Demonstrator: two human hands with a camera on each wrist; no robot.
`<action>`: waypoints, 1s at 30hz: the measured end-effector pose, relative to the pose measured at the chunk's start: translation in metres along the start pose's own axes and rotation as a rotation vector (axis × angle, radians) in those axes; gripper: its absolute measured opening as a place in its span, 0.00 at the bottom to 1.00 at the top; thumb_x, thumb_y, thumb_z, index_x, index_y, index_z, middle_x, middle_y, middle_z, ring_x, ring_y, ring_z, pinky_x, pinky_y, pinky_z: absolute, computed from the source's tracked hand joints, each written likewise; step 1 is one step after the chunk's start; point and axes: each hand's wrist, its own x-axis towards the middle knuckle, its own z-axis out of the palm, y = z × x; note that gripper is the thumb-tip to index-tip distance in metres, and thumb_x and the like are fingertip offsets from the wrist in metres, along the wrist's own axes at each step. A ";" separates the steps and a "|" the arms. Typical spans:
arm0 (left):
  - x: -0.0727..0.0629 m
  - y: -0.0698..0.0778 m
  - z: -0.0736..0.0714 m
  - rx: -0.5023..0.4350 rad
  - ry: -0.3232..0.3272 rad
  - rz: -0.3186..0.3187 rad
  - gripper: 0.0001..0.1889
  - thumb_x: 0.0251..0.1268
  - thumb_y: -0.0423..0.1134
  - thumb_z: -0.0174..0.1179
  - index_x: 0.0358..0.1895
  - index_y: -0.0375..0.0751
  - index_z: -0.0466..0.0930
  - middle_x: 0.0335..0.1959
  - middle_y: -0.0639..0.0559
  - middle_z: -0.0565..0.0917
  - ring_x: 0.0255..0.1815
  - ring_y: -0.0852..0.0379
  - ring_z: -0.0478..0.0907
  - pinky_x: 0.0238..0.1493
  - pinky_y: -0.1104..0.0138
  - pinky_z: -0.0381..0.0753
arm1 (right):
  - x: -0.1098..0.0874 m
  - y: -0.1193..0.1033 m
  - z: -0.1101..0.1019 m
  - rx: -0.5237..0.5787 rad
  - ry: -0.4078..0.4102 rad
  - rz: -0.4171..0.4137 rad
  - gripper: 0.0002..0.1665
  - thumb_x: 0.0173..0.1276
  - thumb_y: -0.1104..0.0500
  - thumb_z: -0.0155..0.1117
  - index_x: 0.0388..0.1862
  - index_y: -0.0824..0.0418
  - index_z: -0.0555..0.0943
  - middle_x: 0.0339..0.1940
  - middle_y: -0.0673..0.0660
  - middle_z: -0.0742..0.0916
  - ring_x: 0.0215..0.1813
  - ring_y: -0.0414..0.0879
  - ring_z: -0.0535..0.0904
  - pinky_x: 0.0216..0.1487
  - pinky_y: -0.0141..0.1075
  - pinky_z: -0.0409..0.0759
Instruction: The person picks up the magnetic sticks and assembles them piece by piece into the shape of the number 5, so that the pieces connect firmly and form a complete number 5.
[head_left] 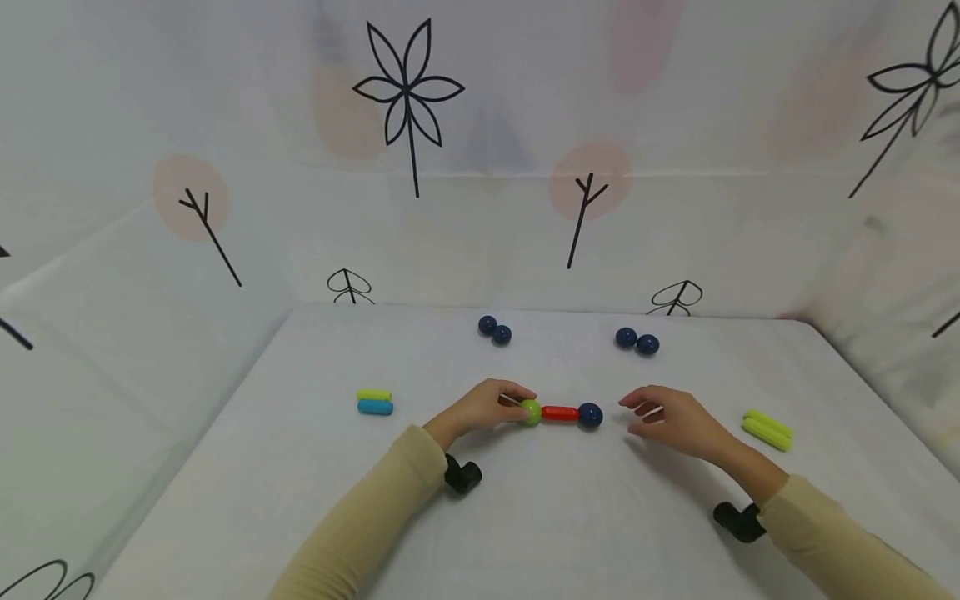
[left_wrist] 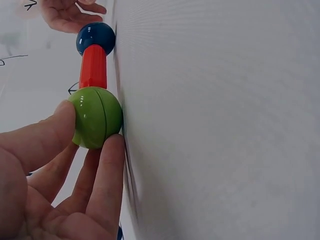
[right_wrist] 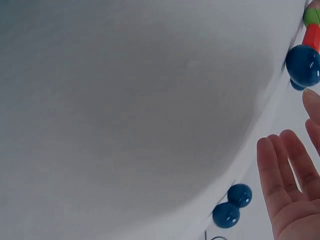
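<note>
On the white table, a green ball [head_left: 531, 412], a red rod [head_left: 559, 413] and a dark blue ball [head_left: 590, 416] are joined in a row. My left hand [head_left: 487, 407] pinches the green ball between thumb and fingers, as the left wrist view also shows the green ball [left_wrist: 95, 117] against the thumb. To the right of the blue ball, my right hand [head_left: 671, 421] hovers apart from it, fingers loosely bent and holding nothing. In the right wrist view its fingers [right_wrist: 280, 165] are spread near the blue ball [right_wrist: 304, 65].
Two dark blue balls [head_left: 495, 330] lie at the back middle, and another pair of blue balls [head_left: 637, 341] at the back right. A yellow rod [head_left: 374, 394] and a blue rod [head_left: 375, 407] lie left; two yellow rods [head_left: 767, 430] lie right. Patterned cloth [head_left: 480, 233] hangs behind.
</note>
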 end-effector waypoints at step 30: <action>0.000 -0.001 0.000 0.002 0.000 0.011 0.15 0.60 0.37 0.63 0.52 0.46 0.81 0.47 0.55 0.80 0.47 0.58 0.76 0.47 0.68 0.75 | -0.037 0.025 -0.027 -0.131 0.122 0.120 0.19 0.56 0.64 0.70 0.47 0.67 0.79 0.42 0.62 0.83 0.43 0.56 0.79 0.40 0.45 0.80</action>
